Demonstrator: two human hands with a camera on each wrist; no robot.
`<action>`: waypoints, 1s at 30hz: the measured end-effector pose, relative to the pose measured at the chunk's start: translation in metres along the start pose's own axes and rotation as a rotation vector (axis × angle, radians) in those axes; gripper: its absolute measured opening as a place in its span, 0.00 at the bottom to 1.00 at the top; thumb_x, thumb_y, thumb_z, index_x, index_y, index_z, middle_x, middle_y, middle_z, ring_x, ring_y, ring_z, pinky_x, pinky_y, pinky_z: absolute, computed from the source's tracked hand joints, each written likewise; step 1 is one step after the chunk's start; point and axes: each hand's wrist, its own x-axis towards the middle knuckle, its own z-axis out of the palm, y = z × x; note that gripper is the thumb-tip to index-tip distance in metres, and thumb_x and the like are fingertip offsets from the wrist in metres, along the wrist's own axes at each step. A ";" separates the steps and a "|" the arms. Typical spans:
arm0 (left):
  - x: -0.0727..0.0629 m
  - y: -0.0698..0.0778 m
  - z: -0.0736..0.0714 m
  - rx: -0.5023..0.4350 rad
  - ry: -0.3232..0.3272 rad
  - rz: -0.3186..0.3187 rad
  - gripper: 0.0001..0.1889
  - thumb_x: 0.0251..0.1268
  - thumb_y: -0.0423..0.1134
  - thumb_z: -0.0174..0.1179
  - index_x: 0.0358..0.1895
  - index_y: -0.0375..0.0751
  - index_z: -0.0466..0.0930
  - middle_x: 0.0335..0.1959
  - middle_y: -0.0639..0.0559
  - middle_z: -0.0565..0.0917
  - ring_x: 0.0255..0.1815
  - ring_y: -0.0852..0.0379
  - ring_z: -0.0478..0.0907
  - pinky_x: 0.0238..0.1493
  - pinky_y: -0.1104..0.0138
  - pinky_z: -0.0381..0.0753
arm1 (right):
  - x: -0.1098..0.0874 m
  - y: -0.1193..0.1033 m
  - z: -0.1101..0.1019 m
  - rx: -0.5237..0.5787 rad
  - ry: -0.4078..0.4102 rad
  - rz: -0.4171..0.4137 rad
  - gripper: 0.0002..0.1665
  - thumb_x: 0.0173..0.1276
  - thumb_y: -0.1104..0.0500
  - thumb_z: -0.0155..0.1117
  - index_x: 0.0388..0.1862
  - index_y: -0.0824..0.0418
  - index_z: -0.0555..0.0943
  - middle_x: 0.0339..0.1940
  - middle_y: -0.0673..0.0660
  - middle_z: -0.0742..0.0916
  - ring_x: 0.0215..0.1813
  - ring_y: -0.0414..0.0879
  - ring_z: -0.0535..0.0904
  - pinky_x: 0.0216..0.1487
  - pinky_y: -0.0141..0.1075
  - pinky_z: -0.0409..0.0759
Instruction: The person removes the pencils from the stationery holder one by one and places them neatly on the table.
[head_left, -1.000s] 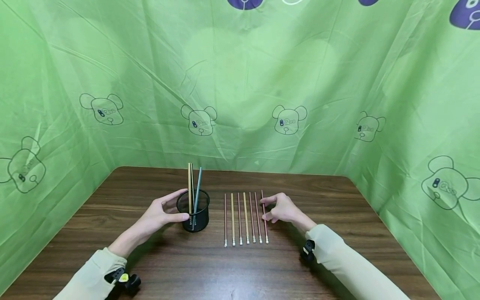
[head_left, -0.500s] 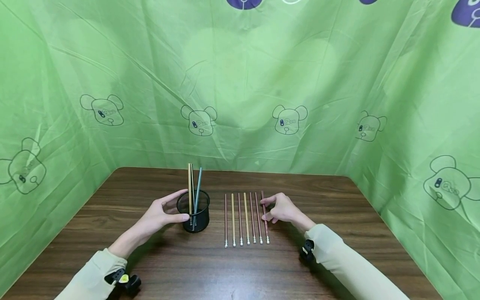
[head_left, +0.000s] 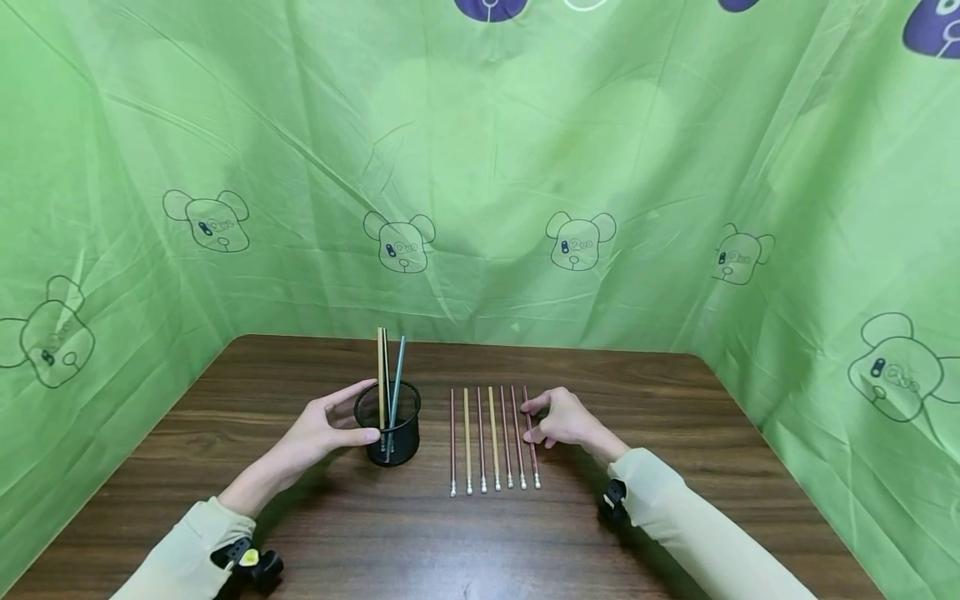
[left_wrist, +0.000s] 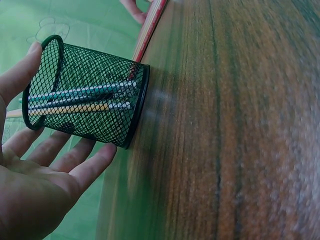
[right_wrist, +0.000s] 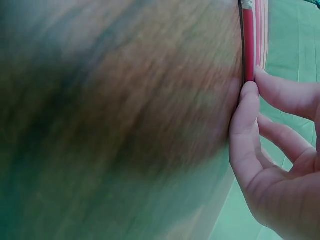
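A black mesh pencil cup (head_left: pixel 407 440) stands upright left of the table's middle, holding a few pencils, one of them blue (head_left: pixel 397 375). My left hand (head_left: pixel 309 435) grips the cup from its left side, thumb near the rim and fingers spread along the mesh in the left wrist view. To the right, several red and natural-wood pencils lie side by side, eraser ends toward me. At the right end of that row, my right hand (head_left: pixel 564 419) pinches a red pencil (right_wrist: pixel 249 45) between thumb and finger; its eraser end lies close to the tabletop.
The dark wood table (head_left: pixel 420 550) carries the cup and the pencil row, with a narrow gap between them. Behind the table and along both sides hangs a green curtain (head_left: pixel 487 283) with cartoon bear prints. Each wrist wears a black camera strap.
The eraser end of the rightmost red pencil has shifted very slightly to the right. Both hands and the pencil cup hold their places.
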 end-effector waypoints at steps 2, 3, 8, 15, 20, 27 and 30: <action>0.000 0.000 0.000 0.002 -0.001 0.002 0.43 0.67 0.37 0.74 0.83 0.45 0.62 0.74 0.36 0.73 0.73 0.34 0.71 0.59 0.66 0.78 | 0.000 0.000 0.000 -0.006 0.000 -0.002 0.28 0.50 0.73 0.83 0.53 0.68 0.89 0.49 0.62 0.90 0.23 0.48 0.85 0.25 0.40 0.85; 0.000 0.000 0.000 0.002 -0.002 0.003 0.43 0.67 0.37 0.74 0.83 0.45 0.62 0.74 0.36 0.73 0.73 0.34 0.71 0.59 0.66 0.78 | 0.001 -0.001 0.000 -0.007 0.001 -0.003 0.28 0.50 0.73 0.83 0.53 0.68 0.89 0.49 0.62 0.90 0.23 0.48 0.85 0.25 0.40 0.85; 0.001 0.000 -0.001 0.006 -0.002 0.002 0.43 0.67 0.37 0.74 0.83 0.46 0.63 0.74 0.36 0.73 0.73 0.34 0.71 0.59 0.66 0.77 | 0.000 -0.002 0.000 -0.016 -0.001 -0.006 0.28 0.50 0.73 0.83 0.53 0.68 0.89 0.49 0.63 0.90 0.23 0.47 0.85 0.25 0.39 0.85; 0.000 -0.001 -0.001 0.005 -0.001 -0.013 0.43 0.67 0.38 0.74 0.83 0.47 0.63 0.74 0.37 0.73 0.74 0.34 0.70 0.59 0.65 0.76 | -0.001 -0.002 0.000 -0.019 -0.004 -0.009 0.28 0.51 0.72 0.83 0.54 0.69 0.89 0.50 0.62 0.90 0.23 0.47 0.85 0.25 0.40 0.85; -0.001 -0.001 -0.001 0.006 0.000 -0.016 0.43 0.67 0.38 0.74 0.83 0.48 0.63 0.74 0.37 0.73 0.74 0.34 0.70 0.59 0.65 0.77 | -0.002 -0.001 0.000 -0.025 -0.005 -0.019 0.28 0.52 0.71 0.84 0.55 0.68 0.89 0.49 0.62 0.90 0.22 0.47 0.84 0.24 0.39 0.85; 0.000 -0.001 -0.001 0.005 -0.005 -0.012 0.43 0.67 0.38 0.74 0.83 0.47 0.63 0.74 0.36 0.73 0.73 0.34 0.71 0.59 0.65 0.78 | -0.003 0.000 -0.001 -0.031 -0.004 -0.030 0.30 0.53 0.70 0.84 0.58 0.68 0.88 0.49 0.62 0.90 0.20 0.48 0.84 0.24 0.40 0.85; 0.000 -0.001 -0.001 0.004 -0.003 -0.009 0.43 0.67 0.37 0.74 0.83 0.47 0.63 0.74 0.36 0.74 0.72 0.34 0.71 0.58 0.65 0.78 | -0.004 -0.001 -0.002 -0.033 0.000 -0.033 0.31 0.53 0.70 0.84 0.58 0.68 0.87 0.48 0.62 0.90 0.21 0.49 0.84 0.24 0.41 0.85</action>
